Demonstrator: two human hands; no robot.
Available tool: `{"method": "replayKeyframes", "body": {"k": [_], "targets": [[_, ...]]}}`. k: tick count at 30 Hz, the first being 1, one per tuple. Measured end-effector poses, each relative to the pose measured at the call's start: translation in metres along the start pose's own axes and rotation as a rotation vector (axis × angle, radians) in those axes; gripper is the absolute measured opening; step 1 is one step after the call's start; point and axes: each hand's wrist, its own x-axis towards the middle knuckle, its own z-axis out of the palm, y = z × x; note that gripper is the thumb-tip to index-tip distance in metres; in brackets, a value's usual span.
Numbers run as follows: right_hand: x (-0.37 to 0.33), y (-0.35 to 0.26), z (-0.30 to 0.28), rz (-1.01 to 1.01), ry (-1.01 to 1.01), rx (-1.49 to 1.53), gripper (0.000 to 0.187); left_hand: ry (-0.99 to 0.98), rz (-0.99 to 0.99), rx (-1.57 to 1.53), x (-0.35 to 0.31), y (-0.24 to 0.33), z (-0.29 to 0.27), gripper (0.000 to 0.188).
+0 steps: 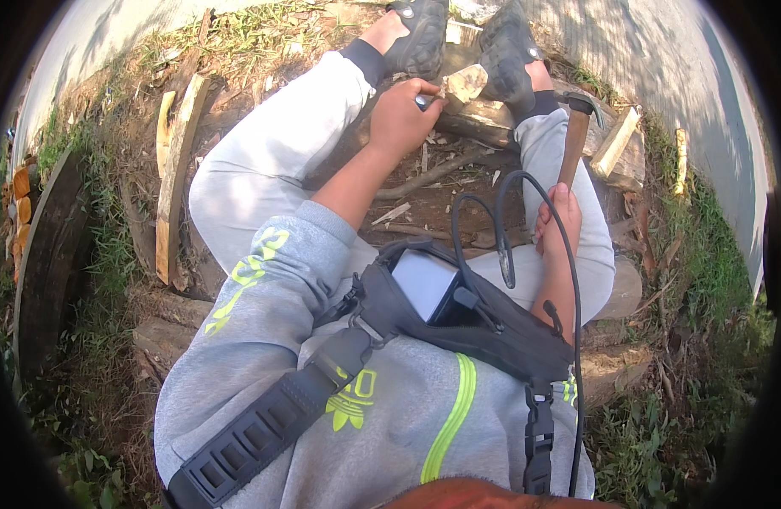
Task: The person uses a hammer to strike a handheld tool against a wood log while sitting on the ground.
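Note:
My left hand [404, 120] is closed around a short tool [422, 103] with a round, shiny end; the rest of it is hidden by the fingers. Just beyond the fingertips is a pale, rough-cut piece of wood [465, 84], close between my two dark shoes [507, 64]. A log [479, 123] lies beneath it. On the right, over my thigh, my right hand [560, 217] grips the wooden handle of a claw hammer [574, 144]. The hammer stands with its dark metal head up, apart from the wood piece.
Long split wood strips [180, 178] lie at the left, and split wood [616, 142] lies at the right. Chips and a curved stick [433, 176] litter the soil between my legs. A black cable [573, 280] loops from the chest bag [492, 327] near my right forearm.

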Motion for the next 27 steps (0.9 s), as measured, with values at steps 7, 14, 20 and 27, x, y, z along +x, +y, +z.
{"method": "replayKeyframes", "body": {"k": [7,14,20,27], "targets": [[-0.002,0.016,0.011,0.013,-0.060,-0.152,0.038,0.074,-0.020,0.000,0.003,0.003,0.003,0.029],[0.000,0.020,0.018,0.088,-0.074,-0.112,0.046,0.014,0.074,-0.017,0.012,0.012,0.012,0.030],[-0.002,0.011,0.025,0.098,-0.065,-0.043,0.036,-0.016,-0.095,-0.297,0.029,0.025,-0.030,0.028],[0.001,0.016,0.021,0.092,-0.073,-0.069,0.040,0.056,0.016,-0.939,0.075,0.104,-0.093,0.018]]}}
